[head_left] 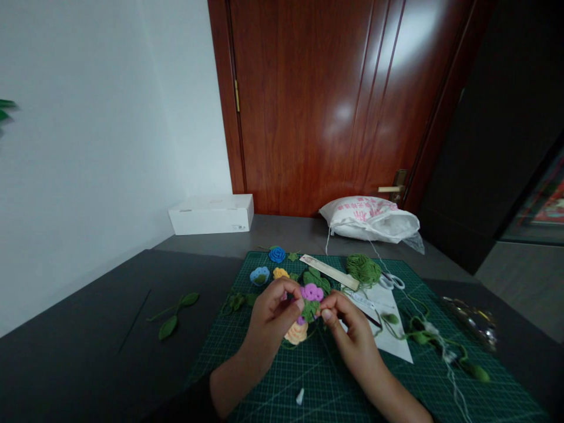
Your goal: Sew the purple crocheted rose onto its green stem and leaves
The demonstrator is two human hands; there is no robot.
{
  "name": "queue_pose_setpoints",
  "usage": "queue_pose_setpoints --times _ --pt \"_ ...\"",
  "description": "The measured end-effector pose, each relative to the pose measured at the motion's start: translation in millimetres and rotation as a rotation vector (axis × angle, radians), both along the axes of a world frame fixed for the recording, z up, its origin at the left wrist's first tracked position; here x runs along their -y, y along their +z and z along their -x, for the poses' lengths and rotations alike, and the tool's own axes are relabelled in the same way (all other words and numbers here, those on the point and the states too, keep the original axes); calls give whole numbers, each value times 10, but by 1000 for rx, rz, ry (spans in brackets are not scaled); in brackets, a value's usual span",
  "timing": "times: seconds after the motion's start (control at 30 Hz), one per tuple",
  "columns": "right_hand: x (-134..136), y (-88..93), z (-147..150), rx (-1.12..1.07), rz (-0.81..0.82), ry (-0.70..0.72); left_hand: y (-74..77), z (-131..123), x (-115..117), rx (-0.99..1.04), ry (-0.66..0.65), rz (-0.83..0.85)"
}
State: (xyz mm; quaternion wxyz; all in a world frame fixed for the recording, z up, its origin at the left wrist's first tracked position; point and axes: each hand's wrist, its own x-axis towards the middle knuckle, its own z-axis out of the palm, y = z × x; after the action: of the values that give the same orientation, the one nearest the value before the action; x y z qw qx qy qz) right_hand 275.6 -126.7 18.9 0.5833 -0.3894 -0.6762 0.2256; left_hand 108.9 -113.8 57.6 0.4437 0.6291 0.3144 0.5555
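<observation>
Above the green cutting mat (321,376), our left hand (273,311) and right hand (348,326) close together on a pink crochet flower (312,292), apparently pinching its green leaf (310,309). A ball of green yarn (363,270) lies beyond them

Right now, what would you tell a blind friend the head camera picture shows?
The left hand and right hand pinch a green yarn leaf under a pink yarn flower. A blue yarn flower, a ruler and scissors lie on a green cutting mat.
</observation>
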Motion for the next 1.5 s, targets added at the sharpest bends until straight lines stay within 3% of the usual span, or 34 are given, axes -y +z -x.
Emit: queue_pose_setpoints --times 0.37,0.73,1.07,1.33,1.5 --pt "-11 22 -15 10 -30 7 18 -12 15 87 -72 113" --pt "-23 34 -46 55 -7 28 -25 15 -23 89 -72 104" --pt "-32 -28 13 -18 -22 33 -19 4 -39 39 -69 42" --pt "-23 -144 49 -31 62 -18 -34 -11 -49 -94 -56 -132" --pt "-23 -66 72 -161 97 -1 -106 -54 -77 -93 -55 -78"
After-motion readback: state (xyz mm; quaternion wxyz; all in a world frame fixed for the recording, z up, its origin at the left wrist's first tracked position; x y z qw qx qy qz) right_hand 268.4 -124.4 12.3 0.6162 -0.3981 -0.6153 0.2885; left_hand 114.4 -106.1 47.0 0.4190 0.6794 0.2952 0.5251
